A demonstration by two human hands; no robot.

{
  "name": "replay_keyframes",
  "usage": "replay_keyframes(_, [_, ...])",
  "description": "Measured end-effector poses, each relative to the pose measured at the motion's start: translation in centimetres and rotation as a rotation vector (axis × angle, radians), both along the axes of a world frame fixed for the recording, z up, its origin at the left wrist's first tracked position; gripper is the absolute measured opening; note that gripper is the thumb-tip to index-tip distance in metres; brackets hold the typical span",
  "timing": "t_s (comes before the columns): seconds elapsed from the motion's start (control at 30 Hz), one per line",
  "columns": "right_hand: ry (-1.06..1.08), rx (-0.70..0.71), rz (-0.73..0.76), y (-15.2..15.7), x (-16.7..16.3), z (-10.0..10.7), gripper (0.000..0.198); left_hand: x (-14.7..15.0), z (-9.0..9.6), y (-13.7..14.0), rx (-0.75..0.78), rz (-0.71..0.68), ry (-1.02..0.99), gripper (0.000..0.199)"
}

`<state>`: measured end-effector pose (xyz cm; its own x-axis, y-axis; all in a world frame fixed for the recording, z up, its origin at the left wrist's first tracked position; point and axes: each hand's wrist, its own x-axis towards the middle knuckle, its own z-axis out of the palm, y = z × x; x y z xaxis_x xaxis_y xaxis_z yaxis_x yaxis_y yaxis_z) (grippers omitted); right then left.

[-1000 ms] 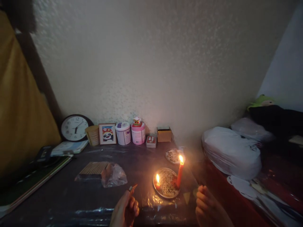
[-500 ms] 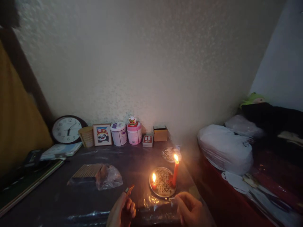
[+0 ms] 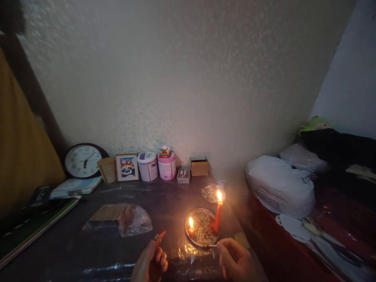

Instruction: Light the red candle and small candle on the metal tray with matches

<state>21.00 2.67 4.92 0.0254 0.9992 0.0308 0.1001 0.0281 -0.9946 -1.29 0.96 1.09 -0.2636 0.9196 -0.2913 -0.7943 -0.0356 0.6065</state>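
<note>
Left hand (image 3: 150, 264) fingers pinch a lighter (image 3: 159, 236); right hand (image 3: 236, 261) fingers pinch a stick (image 3: 212, 245) at the plate (image 3: 202, 242) rim.

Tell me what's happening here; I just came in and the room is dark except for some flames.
A person sits at a dark table lit by two burning red candles on a patterned plate: a tall candle and a short candle. The left hand holds a small lighter pointing up. The right hand pinches a thin stick at the plate's near rim. A clock and jars stand along the wall.
</note>
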Motion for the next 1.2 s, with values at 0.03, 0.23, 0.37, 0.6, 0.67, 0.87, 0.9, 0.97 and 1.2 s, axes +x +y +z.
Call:
replay_keyframes(0.03, [0.011,0.001,-0.009,0.1,-0.1,-0.2,0.038,-0.1,-0.1,0.0,0.004,-0.006,-0.005,0.048])
replay_keyframes(0.23, [0.021,-0.007,-0.024,0.0,-0.1,0.0,0.040,-0.3,-0.6,0.4,0.029,-0.010,-0.006,0.042])
replay_keyframes(0.37, [0.010,-0.017,-0.007,-0.1,-0.1,0.7,0.045,-0.3,-0.7,0.5,0.014,0.009,-0.008,0.045])
replay_keyframes(0.6, [0.054,-0.045,0.021,0.0,-0.1,0.7,0.052,-0.7,-0.9,0.8,0.023,-0.018,-0.048,0.044])
replay_keyframes(0.67, [0.129,-0.060,0.029,0.1,0.2,0.6,0.052,-0.7,-0.7,0.8,0.024,-0.019,-0.048,0.045])
replay_keyframes(0.87, [0.493,-0.070,-0.207,1.8,2.6,-0.4,0.040,-1.2,-1.2,0.8,0.056,-0.066,-0.096,0.043])
replay_keyframes(0.9, [0.506,-0.073,-0.261,2.2,3.1,-0.8,0.036,-1.4,-1.5,1.0,0.060,-0.084,-0.109,0.045])
replay_keyframes(0.97, [0.476,-0.056,-0.372,3.0,4.3,-1.6,0.029,-1.7,-1.8,1.4,0.070,-0.110,-0.122,0.043])
replay_keyframes(1.2, [0.191,0.014,-0.538,5.9,6.3,-3.3,0.030,-2.5,-2.0,2.5,0.105,-0.264,-0.103,0.045])
